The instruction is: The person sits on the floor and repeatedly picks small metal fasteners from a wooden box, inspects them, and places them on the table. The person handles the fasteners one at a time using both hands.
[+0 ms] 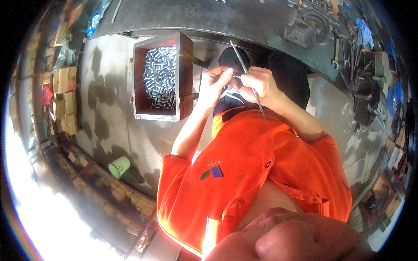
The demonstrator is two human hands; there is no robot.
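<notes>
Skin fills the bottom centre of the frame, blurred and too near to read, and above it spreads an orange shirt (257, 174) with a small badge in green and dark blue on the chest. Cardboard boxes (65, 93) — tan, square, stacked in uneven piles — line the left edge of the frame, with a red packet among them and a blue plastic bag at the upper left. A pale green plastic cup (119, 166) lies tipped on the stained grey concrete floor at lower left.

Left of the hands, upper centre, stands a wooden box (160, 77), reddish-brown and open-topped, heaped with small shiny metal cylinders (159, 76). Across the top runs a dark metal workbench (209, 17); a heavy grey machine part (307, 26) sits at its upper right, with wrenches and other tools scattered down the right edge.

The left hand (216, 85) is curled, fingertips pinching a small metal piece (237, 77) just right of the box — too small to tell its shape. The right hand (257, 85), touching the left at the fingertips, is clenched round a thin metal rod (248, 74) that slants from upper centre down past the wrist.
</notes>
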